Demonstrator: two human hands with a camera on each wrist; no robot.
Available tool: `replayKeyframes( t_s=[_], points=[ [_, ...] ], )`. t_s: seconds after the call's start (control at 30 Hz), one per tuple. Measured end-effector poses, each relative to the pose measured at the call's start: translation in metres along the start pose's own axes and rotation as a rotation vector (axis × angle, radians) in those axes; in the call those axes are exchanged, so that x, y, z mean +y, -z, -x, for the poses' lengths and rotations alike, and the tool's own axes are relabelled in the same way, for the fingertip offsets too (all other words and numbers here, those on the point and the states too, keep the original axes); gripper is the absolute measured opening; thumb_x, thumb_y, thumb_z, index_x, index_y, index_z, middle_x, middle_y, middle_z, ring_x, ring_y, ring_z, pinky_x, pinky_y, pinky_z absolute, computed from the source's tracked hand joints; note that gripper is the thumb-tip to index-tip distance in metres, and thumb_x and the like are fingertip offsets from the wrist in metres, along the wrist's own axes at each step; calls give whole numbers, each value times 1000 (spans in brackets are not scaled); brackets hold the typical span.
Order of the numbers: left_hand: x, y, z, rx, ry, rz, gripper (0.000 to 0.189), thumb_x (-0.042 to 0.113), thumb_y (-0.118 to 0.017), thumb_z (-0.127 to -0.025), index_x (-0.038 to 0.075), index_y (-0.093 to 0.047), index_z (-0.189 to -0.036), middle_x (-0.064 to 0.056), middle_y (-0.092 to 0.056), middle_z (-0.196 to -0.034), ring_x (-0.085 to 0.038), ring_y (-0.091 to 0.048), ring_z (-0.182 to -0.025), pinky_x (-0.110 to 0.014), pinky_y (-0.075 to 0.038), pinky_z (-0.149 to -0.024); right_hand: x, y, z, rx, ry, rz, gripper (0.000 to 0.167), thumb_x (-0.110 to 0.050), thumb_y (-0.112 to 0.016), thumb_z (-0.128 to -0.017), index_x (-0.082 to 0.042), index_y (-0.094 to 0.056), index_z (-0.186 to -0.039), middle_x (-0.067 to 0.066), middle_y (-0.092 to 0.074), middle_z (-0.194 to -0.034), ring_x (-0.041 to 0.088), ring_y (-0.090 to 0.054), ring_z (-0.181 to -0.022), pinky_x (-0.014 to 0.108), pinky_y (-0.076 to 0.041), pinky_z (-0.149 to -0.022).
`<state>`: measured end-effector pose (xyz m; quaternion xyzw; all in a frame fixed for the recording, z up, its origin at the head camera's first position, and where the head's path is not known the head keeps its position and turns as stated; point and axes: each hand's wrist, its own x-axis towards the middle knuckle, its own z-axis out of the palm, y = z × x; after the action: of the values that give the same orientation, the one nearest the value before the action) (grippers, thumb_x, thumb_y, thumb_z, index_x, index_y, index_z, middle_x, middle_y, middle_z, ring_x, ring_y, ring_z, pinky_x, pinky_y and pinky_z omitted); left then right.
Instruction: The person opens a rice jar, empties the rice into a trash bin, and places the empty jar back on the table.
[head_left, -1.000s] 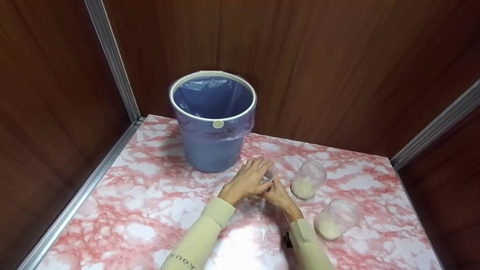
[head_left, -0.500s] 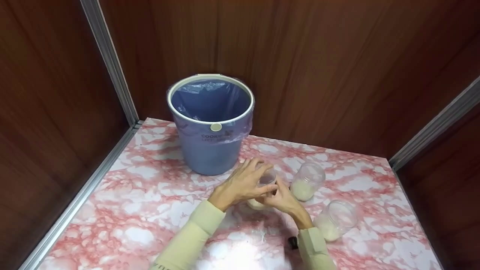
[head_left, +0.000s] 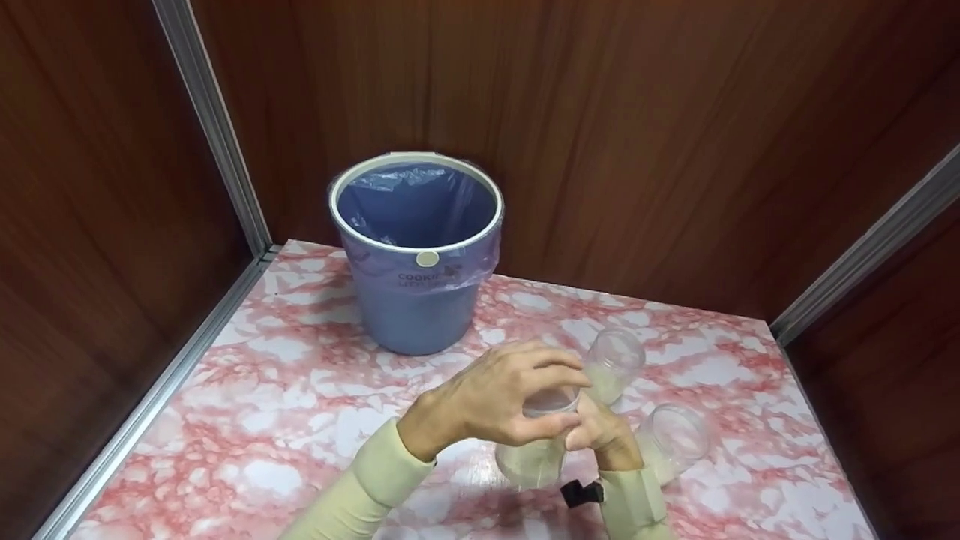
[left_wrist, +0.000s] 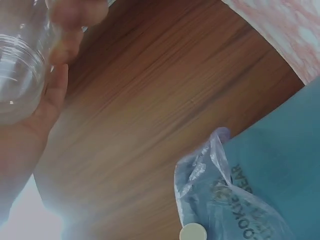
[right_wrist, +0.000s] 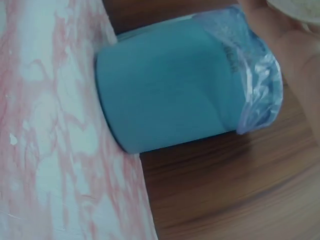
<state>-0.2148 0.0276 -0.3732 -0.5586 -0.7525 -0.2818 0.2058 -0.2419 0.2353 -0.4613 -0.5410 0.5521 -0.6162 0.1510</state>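
Observation:
Both hands hold a clear plastic jar (head_left: 534,463) with pale grains in its lower part. It appears raised off the table, its mouth upward. My left hand (head_left: 495,394) curves its thumb and fingers round the jar's upper part from the left. On the other side my right hand (head_left: 609,433) grips the jar, its fingers partly hidden behind it. The left wrist view shows the jar's clear wall (left_wrist: 17,75) against a hand. In the right wrist view, the jar's pale base (right_wrist: 302,9) shows at the top right corner.
Two more clear jars with pale grains, one (head_left: 619,356) behind and one (head_left: 679,441) beside the right hand, stand on the marbled table (head_left: 255,420). A blue bin (head_left: 416,319) with a plastic liner stands at the back. Brown wood-look panels (head_left: 600,135) enclose the table.
Both hands have come nearer to the camera and slightly right, with the jar between them. More of the jar's lower part now shows beneath the hands. The bin and other jars stay put.

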Motion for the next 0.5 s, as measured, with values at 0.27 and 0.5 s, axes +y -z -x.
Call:
replayKeyframes(
  t_s=[0.27, 0.5],
  points=[
    [-4, -5, 8, 84, 28, -90, 32, 34, -61, -90, 19, -70, -117, 0, -67, -121, -13, -61, -114, -25, -46, -103, -9, -19, 0, 220, -132, 209, 56, -10, -63, -69, -5, -53, -124, -8, -63, -97, 1, -55, -80, 20, -49, -72],
    [2, -6, 5, 171, 95, -233, 23, 34, -58, -93, 23, -71, -108, 0, -66, -114, -17, -59, -107, -31, -48, -94, -20, -44, -10, 477, -196, 516, 67, -6, -78, -73, -5, -48, -134, 2, -61, -121, 10, -61, -103, 24, -51, -90]
  ],
)
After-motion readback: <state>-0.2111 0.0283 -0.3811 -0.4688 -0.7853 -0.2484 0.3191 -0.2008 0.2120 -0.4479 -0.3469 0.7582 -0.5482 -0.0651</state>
